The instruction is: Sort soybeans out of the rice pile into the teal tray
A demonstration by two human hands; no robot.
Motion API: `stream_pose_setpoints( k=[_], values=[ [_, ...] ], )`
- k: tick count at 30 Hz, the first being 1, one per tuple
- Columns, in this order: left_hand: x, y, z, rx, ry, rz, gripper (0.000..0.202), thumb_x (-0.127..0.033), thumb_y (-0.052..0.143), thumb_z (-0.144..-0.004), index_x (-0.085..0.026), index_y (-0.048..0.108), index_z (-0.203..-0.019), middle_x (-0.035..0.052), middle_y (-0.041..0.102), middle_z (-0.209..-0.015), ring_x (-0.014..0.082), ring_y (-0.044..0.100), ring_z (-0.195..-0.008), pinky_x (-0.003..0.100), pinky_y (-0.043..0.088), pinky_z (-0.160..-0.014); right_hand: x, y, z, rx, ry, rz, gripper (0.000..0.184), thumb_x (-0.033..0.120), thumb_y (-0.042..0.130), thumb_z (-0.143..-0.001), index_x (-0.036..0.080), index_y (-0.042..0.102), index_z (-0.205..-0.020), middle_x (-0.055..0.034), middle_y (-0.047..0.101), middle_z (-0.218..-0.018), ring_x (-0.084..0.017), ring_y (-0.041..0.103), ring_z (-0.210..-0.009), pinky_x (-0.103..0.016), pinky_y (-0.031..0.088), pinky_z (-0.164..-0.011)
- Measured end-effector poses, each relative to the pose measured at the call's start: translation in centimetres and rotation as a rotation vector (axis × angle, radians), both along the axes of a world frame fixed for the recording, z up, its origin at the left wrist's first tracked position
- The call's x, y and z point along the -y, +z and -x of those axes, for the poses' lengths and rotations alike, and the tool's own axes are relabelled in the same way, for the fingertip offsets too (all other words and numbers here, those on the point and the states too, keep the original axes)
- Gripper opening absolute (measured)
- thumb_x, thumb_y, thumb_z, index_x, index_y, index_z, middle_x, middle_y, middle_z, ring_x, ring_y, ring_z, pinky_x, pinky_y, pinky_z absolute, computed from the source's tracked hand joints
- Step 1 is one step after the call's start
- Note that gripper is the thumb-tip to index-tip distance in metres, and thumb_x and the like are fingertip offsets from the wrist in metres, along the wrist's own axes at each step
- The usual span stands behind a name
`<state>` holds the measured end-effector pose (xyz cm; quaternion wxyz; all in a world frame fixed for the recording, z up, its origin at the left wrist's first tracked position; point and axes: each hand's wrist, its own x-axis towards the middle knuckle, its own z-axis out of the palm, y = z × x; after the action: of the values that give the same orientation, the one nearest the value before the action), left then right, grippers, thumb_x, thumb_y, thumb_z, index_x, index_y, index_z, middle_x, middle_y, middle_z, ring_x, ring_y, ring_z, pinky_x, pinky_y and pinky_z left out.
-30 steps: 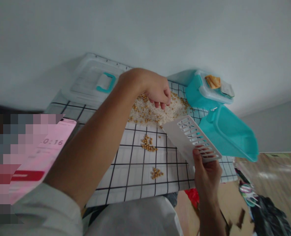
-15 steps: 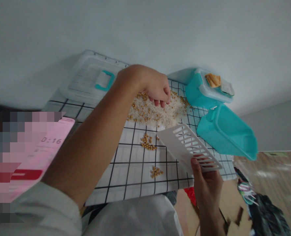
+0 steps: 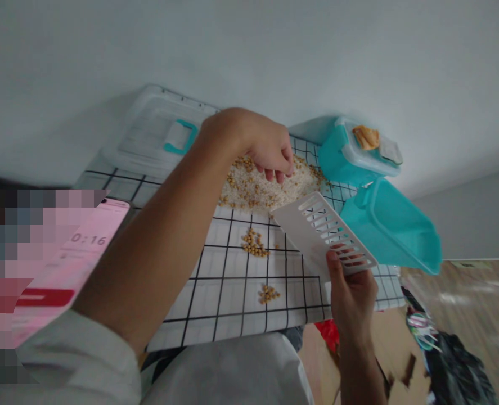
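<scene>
My left hand (image 3: 274,152) hangs over a spread pile of rice (image 3: 270,188) mixed with yellow beans or kernels. Its fingers are curled together, and anything between them is hidden. In my right hand (image 3: 353,292) is a thin white slotted plastic plate (image 3: 302,236), gripped at its near end with the thumb on top. The plate is tilted, its far end at the near edge of the pile. Two small groups of yellow kernels, a larger one (image 3: 254,243) and a smaller one (image 3: 269,293), lie on the checked cloth (image 3: 228,292) closer to me.
A clear lidded box (image 3: 148,135) with a turquoise clasp lies against the wall. To the right are a turquoise lidded container (image 3: 336,152) with a brown piece on top, and an open turquoise bin (image 3: 395,225) reaching past the table edge. A pink-screened phone (image 3: 84,247) stands at left.
My right hand has raised the slotted plate slightly and moved it a little away from me. My left hand stays almost in place over the rice.
</scene>
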<state>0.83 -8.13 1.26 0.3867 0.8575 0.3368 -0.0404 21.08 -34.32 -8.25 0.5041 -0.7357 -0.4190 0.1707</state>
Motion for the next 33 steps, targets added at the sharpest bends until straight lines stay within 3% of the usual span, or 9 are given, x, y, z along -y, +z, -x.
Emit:
stream_pose_setpoints(
  k=[13,25,33],
  values=[
    [0.6,0.5,0.1,0.009,-0.014,-0.021,0.037,-0.043,0.057,-0.090,-0.016,0.073,-0.108,0.0062,0.078,-0.109,0.0177,0.069,-0.089,0.027,0.050,-0.086,1.7,0.5,0.3,-0.028,0.102,0.051,0.022,0.037,0.076,-0.086,0.023,0.076,-0.103,-0.0061,0.078,-0.104,-0.023,0.073,-0.100,-0.037,0.057,-0.089],
    [1.0,0.6,0.2,0.026,-0.021,-0.037,0.034,-0.040,0.057,-0.089,-0.016,0.073,-0.107,0.0071,0.079,-0.110,0.0167,0.069,-0.088,0.026,0.050,-0.074,3.1,0.0,0.7,-0.043,0.002,0.027,0.025,0.039,0.075,-0.085,0.019,0.074,-0.100,-0.0086,0.077,-0.099,-0.024,0.073,-0.095,-0.040,0.057,-0.084],
    [1.0,0.7,0.2,0.027,-0.011,-0.040,0.034,-0.042,0.058,-0.089,-0.017,0.074,-0.105,0.0064,0.079,-0.108,0.0173,0.069,-0.087,0.028,0.050,-0.075,4.4,-0.2,1.2,-0.027,-0.067,0.030,0.027,0.040,0.077,-0.083,0.019,0.074,-0.099,-0.0093,0.078,-0.098,-0.025,0.074,-0.092,-0.039,0.059,-0.081]
  ],
)
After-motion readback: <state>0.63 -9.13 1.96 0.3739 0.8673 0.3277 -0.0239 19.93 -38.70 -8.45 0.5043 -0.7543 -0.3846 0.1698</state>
